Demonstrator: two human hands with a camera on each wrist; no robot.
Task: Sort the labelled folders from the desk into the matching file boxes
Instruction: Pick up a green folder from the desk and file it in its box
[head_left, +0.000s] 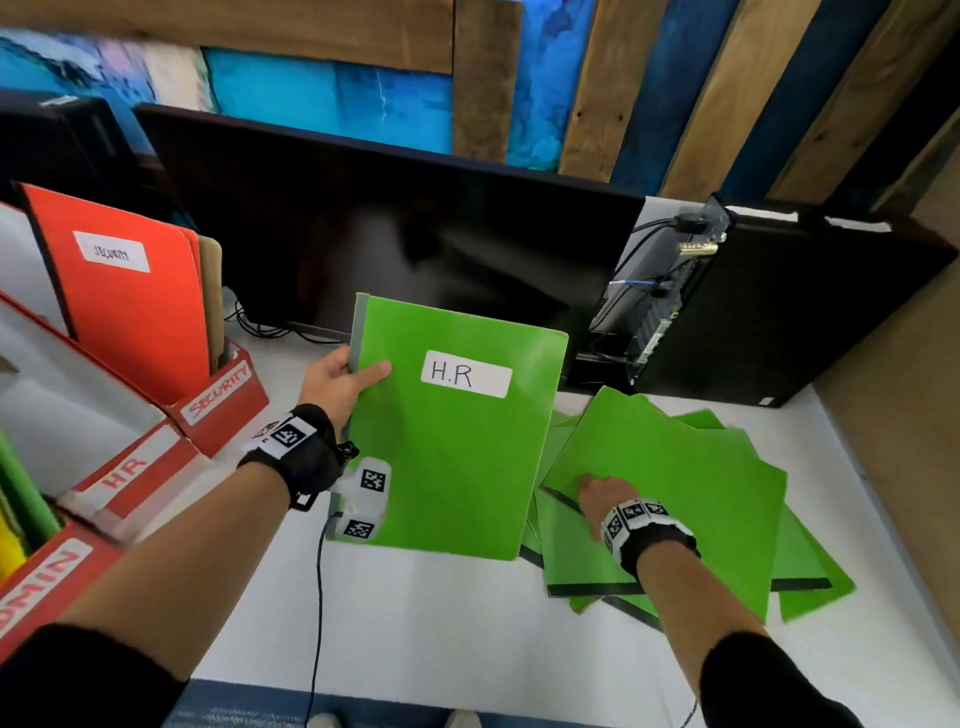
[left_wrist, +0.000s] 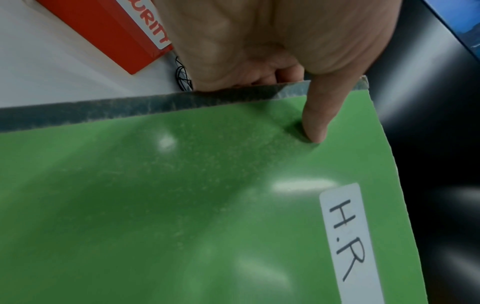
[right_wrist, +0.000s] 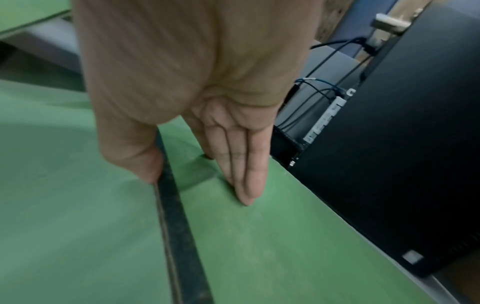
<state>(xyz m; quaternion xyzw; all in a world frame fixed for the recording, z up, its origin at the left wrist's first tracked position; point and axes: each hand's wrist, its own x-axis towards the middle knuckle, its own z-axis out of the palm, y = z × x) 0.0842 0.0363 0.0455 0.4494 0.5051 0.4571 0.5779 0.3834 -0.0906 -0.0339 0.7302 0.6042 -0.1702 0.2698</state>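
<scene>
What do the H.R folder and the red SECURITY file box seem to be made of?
H.R folder: thin card with a glossy, probably laminated face, since light glares on it; dark cloth-like spine tape. SECURITY file box: likely printed cardboard, matte, with folded edges.

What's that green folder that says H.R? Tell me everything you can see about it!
The H.R folder is bright green, glossy card, with a grey strip down its spine and a white label handwritten "H.R". It looks closed and flat, with rounded outer corners. The left hand holds it up above the white desk, front facing the camera, thumb on the cover near the spine and fingers behind.
</scene>
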